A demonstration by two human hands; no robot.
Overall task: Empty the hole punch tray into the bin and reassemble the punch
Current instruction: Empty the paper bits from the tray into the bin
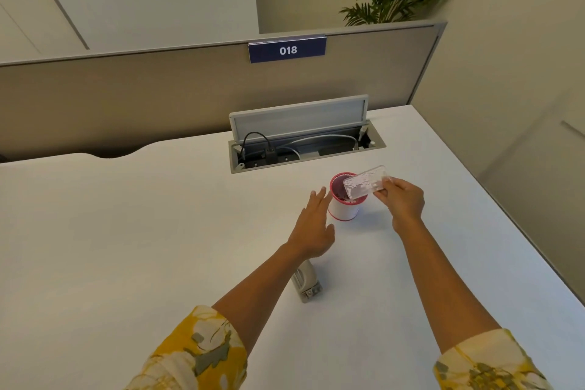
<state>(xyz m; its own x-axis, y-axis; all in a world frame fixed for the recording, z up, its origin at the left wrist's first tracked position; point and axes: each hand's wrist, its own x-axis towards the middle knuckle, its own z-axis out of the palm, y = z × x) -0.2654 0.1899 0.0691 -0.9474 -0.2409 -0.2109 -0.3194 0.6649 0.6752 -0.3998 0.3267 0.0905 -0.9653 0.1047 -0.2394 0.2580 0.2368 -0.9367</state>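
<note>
A small round bin (342, 211), white with a red rim and red inside, stands on the white desk (158, 231). My right hand (403, 199) holds a clear plastic punch tray (364, 182) tilted over the bin's mouth, white paper dots clinging inside it. My left hand (313, 225) is open, fingers spread, its fingertips beside the bin's left wall. The grey metal hole punch body (306, 283) lies on the desk nearer to me, partly hidden under my left forearm.
An open cable hatch (300, 142) with its lid raised and cables inside is set into the desk behind the bin. A beige partition with a "018" sign (287, 50) closes the back. The desk's right edge runs diagonally at the right.
</note>
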